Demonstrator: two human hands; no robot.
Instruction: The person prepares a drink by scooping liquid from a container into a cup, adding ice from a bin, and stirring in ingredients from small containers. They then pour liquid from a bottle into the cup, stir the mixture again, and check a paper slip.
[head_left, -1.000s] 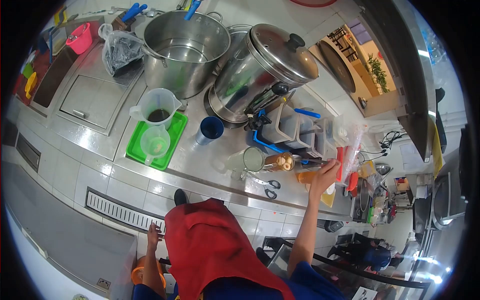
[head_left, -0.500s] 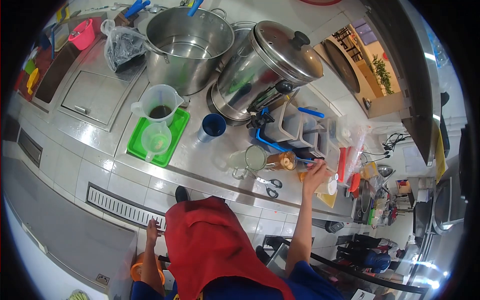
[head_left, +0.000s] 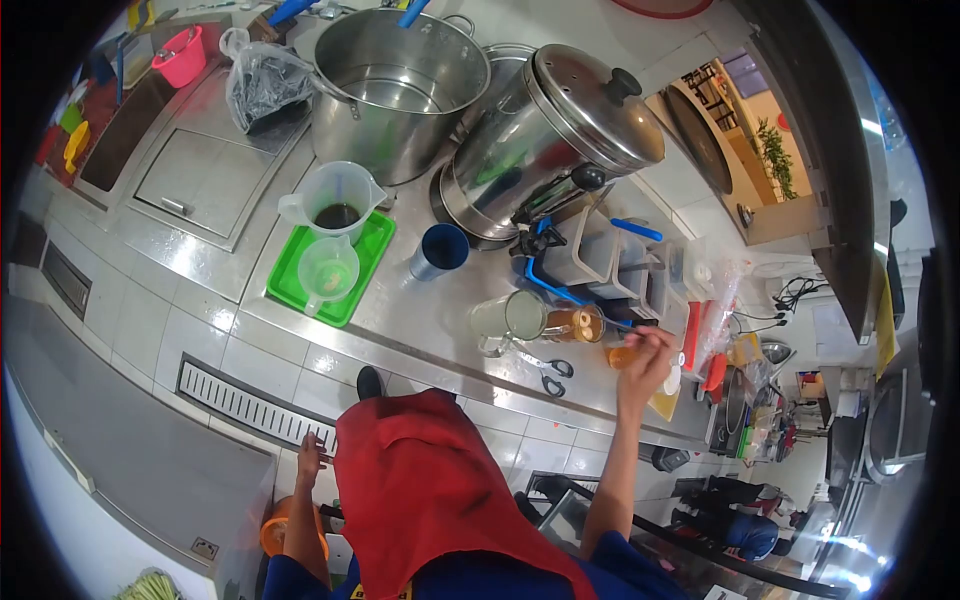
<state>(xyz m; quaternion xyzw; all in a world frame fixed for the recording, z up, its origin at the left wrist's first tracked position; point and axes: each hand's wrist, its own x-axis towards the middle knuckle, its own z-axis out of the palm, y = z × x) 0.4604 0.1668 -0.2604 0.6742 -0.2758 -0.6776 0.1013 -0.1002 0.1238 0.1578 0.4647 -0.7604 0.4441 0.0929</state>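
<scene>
right hand [head_left: 645, 357] closed on a spoon handle, over an orange cup [head_left: 620, 356] just right of the brown drink cup [head_left: 575, 324]. scissors [head_left: 547, 372] just in front of that cup. left hand [head_left: 310, 455] hanging open, well below it.

I see a green tray [head_left: 345, 290] and dark blue cup [head_left: 441, 250] on the steel counter [head_left: 420, 315], a pink bucket [head_left: 183, 55] at its far-left corner, my apron [head_left: 430, 500] red.
</scene>
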